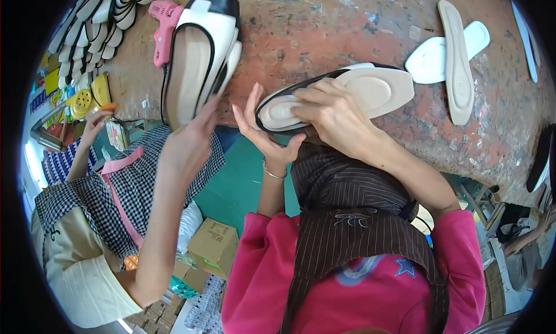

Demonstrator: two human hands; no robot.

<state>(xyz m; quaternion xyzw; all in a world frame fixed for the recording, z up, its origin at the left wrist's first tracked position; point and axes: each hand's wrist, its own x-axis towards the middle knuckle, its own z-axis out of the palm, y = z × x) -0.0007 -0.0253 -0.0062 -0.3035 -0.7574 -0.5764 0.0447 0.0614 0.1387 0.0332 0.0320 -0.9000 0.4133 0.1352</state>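
A flat shoe with black trim (259,115) lies on its side of the bench in front of me, heel to the left. A beige insole (385,93) lies along it, the heel end inside the shoe and the broad front end over the toe area. My right hand (336,111) has its fingers curled and pressed on the middle of the insole. Around the shoe's heel, my left hand (263,128) is open, fingers stretched up and thumb apart. Whether its palm touches the heel I cannot tell.
Two loose insoles, a beige one (457,73) over a white one (428,61), lie at the right. White-and-black shoes (217,30) and a pink glue gun (165,27) lie left, by a co-worker's blurred hand (194,131). Stacked shoe parts (95,30) fill the far left.
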